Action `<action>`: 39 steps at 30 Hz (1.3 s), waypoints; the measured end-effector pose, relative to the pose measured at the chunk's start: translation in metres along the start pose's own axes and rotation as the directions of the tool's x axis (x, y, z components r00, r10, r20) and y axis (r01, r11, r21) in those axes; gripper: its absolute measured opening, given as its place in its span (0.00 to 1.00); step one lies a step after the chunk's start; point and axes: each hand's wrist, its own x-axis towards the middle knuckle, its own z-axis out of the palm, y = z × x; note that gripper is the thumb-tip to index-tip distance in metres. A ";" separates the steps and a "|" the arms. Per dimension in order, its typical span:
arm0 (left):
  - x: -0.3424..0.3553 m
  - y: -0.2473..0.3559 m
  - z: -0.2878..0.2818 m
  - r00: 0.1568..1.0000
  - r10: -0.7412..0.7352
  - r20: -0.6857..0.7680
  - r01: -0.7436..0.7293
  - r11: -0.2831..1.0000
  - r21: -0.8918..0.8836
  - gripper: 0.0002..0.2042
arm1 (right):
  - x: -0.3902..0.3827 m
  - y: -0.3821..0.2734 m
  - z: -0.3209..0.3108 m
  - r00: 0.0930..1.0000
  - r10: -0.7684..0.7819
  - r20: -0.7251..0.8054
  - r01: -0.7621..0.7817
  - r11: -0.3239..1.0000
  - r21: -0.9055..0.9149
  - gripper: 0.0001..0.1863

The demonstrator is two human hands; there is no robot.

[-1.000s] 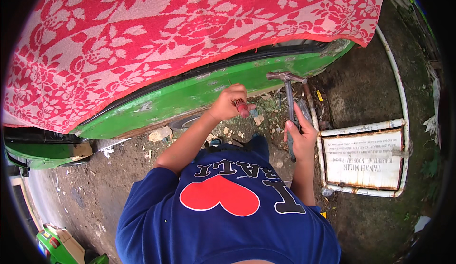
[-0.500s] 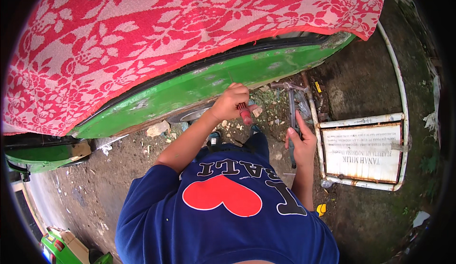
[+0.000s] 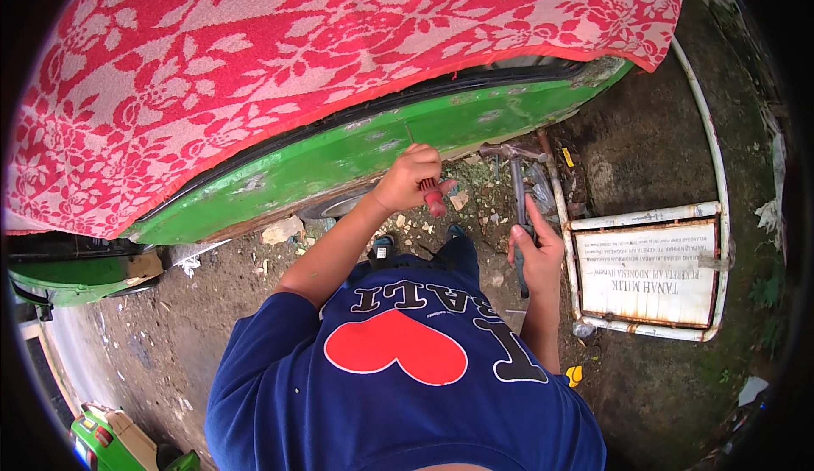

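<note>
My left hand (image 3: 410,179) is closed round a screwdriver with a red handle (image 3: 434,199). Its thin shaft points away from me, and the tip is at or close to the green car panel (image 3: 339,150), which has scraped, bare patches. In my right hand (image 3: 538,252) is a hammer (image 3: 517,184), gripped by its dark handle, with the head away from me. The right thumb and forefinger stretch along the handle. The hammer head is apart from the screwdriver, to its right. A black trim strip runs along the panel's upper edge.
A red and pink floral cloth (image 3: 356,30) drapes over the car. To the right, a white framed sign (image 3: 644,276) on bent pipes lies on the ground. Paint flakes and rubble (image 3: 424,235) litter the ground by my feet. Another green vehicle part (image 3: 80,278) is at left.
My left hand and the screwdriver have shifted slightly left and away from me. The hammer head has moved a little left; my right grip stays the same.
</note>
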 end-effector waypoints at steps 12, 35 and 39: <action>0.003 -0.001 0.000 0.997 -0.060 -0.055 0.059 0.998 -0.030 0.17 | -0.010 -0.003 0.005 0.988 -0.145 0.044 0.148 0.985 -0.092 0.24; 0.006 0.006 0.001 0.983 -0.132 -0.128 0.125 0.990 -0.062 0.17 | -0.013 0.013 -0.007 0.899 -0.409 0.155 0.430 0.890 -0.151 0.22; 0.007 0.004 -0.002 0.983 -0.130 -0.130 0.125 0.991 -0.048 0.17 | -0.011 0.015 -0.007 0.905 -0.380 0.190 0.411 0.896 -0.167 0.23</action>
